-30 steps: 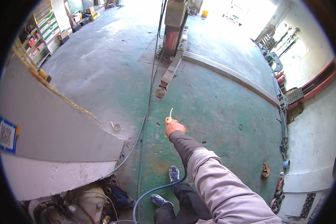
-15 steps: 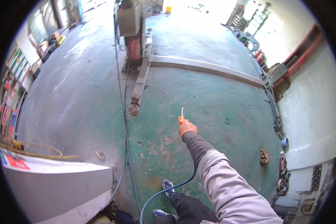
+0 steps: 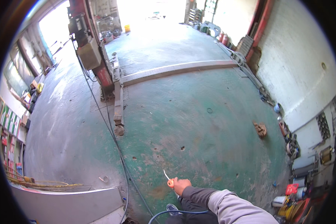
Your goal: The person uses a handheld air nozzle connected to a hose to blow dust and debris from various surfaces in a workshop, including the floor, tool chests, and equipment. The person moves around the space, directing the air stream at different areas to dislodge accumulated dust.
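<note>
My right hand (image 3: 181,185) is closed around an orange air blow gun (image 3: 170,183), held out low above the green floor. Its thin pale nozzle (image 3: 165,174) points up and away from me. A blue air hose (image 3: 164,213) curves near my legs; where it joins the gun is hidden by my hand and sleeve. My left hand is out of the picture.
A car lift post (image 3: 95,48) stands at far left, its arm (image 3: 118,106) reaching towards me. A ramped metal floor plate (image 3: 175,70) runs to the right wall. Cables (image 3: 110,128) cross the floor. A brown lump (image 3: 260,129) lies right; tools and parts line the wall.
My right hand has drawn back towards my body with the blow gun still in it. The view has tilted up and turned right, so the lift post appears further left.
</note>
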The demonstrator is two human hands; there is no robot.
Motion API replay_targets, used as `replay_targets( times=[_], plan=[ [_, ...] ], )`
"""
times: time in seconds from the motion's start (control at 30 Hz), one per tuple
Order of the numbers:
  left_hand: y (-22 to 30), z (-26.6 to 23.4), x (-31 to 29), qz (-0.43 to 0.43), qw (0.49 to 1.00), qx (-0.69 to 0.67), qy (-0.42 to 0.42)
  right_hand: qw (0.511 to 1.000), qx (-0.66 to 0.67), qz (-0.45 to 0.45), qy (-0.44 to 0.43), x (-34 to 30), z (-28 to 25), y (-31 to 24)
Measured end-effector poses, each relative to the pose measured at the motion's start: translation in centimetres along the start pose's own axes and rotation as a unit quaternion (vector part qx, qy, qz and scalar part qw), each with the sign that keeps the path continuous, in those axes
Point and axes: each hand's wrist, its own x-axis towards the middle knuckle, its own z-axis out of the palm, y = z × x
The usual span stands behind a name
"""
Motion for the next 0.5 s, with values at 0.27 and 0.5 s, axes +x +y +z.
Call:
replay_targets(
  times=[0.27, 0.5],
  plan=[
    [4.7, 2.2, -2.6, -0.064, 0.982, -0.036, -0.175, 0.964, -0.043, 0.256, -0.051, -10.8, 4.0, 12.9],
    [11.0, 6.9, -2.7, 0.039, 0.98, 0.051, -0.186, 0.95, 0.004, 0.295, 0.106, -12.9, -5.2, 23.5]
  ],
)
